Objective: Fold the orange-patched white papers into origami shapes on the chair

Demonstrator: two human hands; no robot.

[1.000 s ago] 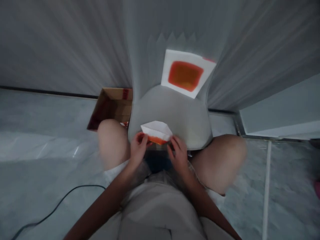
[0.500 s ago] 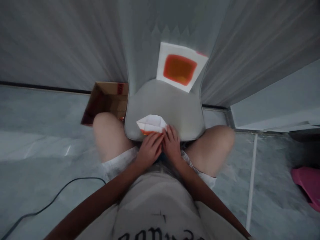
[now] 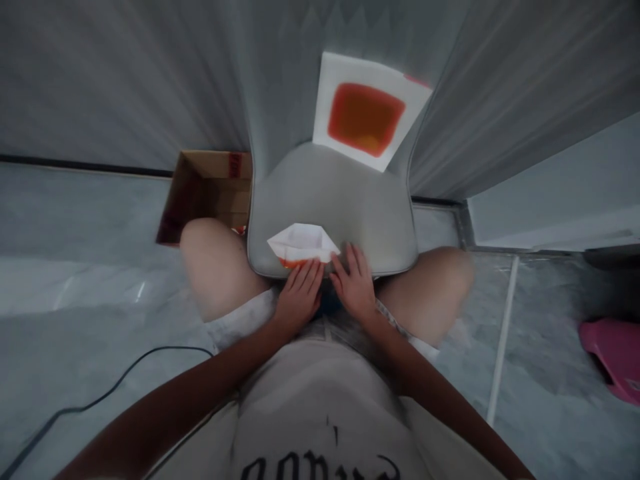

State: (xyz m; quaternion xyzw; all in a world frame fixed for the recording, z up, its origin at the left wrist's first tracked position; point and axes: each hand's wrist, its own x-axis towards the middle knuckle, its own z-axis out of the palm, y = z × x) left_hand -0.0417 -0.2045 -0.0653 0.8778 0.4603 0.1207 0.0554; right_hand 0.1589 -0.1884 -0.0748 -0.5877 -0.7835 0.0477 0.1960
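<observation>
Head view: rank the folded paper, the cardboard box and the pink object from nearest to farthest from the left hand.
1. Folded paper: at the fingertips of the left hand, on the chair seat near its front edge.
2. Cardboard box: on the floor, left of the chair.
3. Pink object: far right, at the frame edge.

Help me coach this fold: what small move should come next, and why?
Probably slide the fingertips of the left hand along the near orange edge of the folded paper, pressing it flat. The paper lies at the front of the chair seat, those fingertips touch that edge, and the right hand rests beside its right tip.
</observation>
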